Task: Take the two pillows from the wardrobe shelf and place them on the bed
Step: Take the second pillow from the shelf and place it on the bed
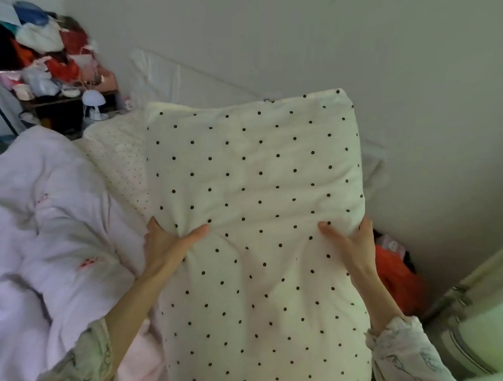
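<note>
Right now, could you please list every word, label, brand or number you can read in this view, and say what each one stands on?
None: no text can be read in this view.
The polka-dot pillow held by the left hand and right hand bears only dots.
The quilt has small pink marks, too blurred to tell if they are text.
The cluttered shelf is too blurred to read.
</note>
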